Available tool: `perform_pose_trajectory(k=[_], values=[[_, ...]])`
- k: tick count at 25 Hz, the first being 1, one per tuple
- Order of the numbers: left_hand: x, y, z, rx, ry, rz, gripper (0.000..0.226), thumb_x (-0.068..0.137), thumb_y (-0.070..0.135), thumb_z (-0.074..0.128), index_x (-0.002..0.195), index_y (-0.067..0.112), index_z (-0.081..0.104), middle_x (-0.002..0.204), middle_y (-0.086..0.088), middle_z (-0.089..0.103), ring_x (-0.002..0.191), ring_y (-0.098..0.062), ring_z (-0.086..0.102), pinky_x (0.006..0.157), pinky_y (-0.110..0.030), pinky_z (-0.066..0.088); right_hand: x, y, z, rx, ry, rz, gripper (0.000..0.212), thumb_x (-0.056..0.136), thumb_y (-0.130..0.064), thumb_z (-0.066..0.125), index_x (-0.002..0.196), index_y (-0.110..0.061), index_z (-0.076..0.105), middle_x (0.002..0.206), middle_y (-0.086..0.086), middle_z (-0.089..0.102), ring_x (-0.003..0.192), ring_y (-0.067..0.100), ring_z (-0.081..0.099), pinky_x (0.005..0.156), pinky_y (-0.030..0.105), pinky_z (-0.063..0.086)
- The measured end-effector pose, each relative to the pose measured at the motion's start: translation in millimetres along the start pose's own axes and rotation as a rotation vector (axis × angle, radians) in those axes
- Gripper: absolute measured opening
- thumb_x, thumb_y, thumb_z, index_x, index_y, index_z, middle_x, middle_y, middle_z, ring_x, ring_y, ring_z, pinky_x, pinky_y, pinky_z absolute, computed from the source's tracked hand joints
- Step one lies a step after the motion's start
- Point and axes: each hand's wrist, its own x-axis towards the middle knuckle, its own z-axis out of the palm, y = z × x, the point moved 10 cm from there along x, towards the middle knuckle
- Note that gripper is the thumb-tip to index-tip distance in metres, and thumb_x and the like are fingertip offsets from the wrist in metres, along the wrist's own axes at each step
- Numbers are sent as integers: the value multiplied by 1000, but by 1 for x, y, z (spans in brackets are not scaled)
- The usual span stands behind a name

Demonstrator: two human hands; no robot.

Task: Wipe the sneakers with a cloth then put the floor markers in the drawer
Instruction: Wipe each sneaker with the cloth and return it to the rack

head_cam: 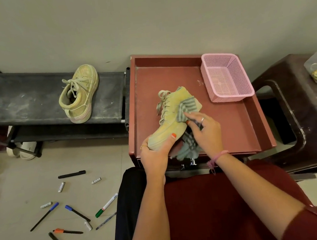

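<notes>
Left hand (pixel 154 155) gripping sneaker (pixel 170 122) toe over tray's (pixel 233 131) front edge, right hand (pixel 207 132) pressing striped cloth (pixel 186 107) against its side, pink basket (pixel 227 76) in far right corner, bare tray floor at left.

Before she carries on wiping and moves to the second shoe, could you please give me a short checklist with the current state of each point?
1. Left hand grips the toe of the held sneaker: ok.
2. Right hand presses the striped cloth against the sneaker's side: ok.
3. Held sneaker fully wiped: cannot tell; only one side shows.
4. Second sneaker within sight on the black rack, nothing on top of it: ok.
5. Markers put in the drawer: not ok; they lie scattered on the floor.
6. Red tray has bare room beside the pink basket: ok.
</notes>
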Motion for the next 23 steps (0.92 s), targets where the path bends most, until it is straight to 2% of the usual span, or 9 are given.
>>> perform_pose_trajectory(k=[3,6,7,9,11,15,19,22,23], values=[[0,2,0,-6,-10,-1,72,60,38,89,121,19,57,109,5,68,98,-7,66,80,-22,54,14,8,9,43,-76,66,27,87,-11,63,113,-18,67,113,1,59,103,2,52,97,14,40],[2,3,2,-30,-29,-3,70,62,34,89,121,18,57,109,4,69,97,-7,67,73,-18,53,7,11,14,92,-119,129,28,90,-24,63,117,-21,65,130,3,37,118,3,37,97,-5,19],[2,4,2,-24,-30,1,71,61,34,90,122,18,57,109,4,68,97,-7,67,73,-19,53,7,15,12,96,-98,155,27,90,-26,62,116,-24,66,136,3,30,123,3,32,100,-4,17],[2,4,2,-15,-33,10,73,59,36,90,122,19,57,109,4,68,98,-7,66,76,-20,53,8,23,11,102,-61,196,24,91,-28,60,115,-27,66,143,4,27,130,7,30,110,11,22],[3,2,1,-22,-29,2,72,60,36,90,122,19,57,110,4,68,99,-7,66,76,-20,53,9,24,14,86,-25,201,24,91,-24,60,114,-26,66,136,7,43,127,14,41,109,25,31],[3,2,2,-64,-39,-2,71,60,37,89,121,18,59,110,3,69,99,-8,67,78,-22,53,2,-4,11,110,7,142,22,88,-17,63,110,-20,68,113,2,60,103,7,56,95,18,41],[4,5,4,-98,-78,5,53,65,28,87,112,17,66,102,1,74,95,-13,70,78,-29,56,-35,-45,21,170,-98,10,22,86,-11,64,106,-18,69,104,-1,59,100,2,56,91,9,39],[5,3,5,-76,-77,6,61,61,33,89,114,17,64,105,1,73,98,-13,69,82,-30,55,-28,-33,13,118,-17,1,22,86,-8,64,106,-16,70,102,0,59,95,1,55,88,6,38],[4,1,3,-67,-58,-1,64,60,33,90,115,17,62,106,1,72,98,-12,69,82,-27,54,-16,-18,10,83,27,48,22,86,-8,65,105,-16,71,102,1,61,94,3,55,88,10,41]])
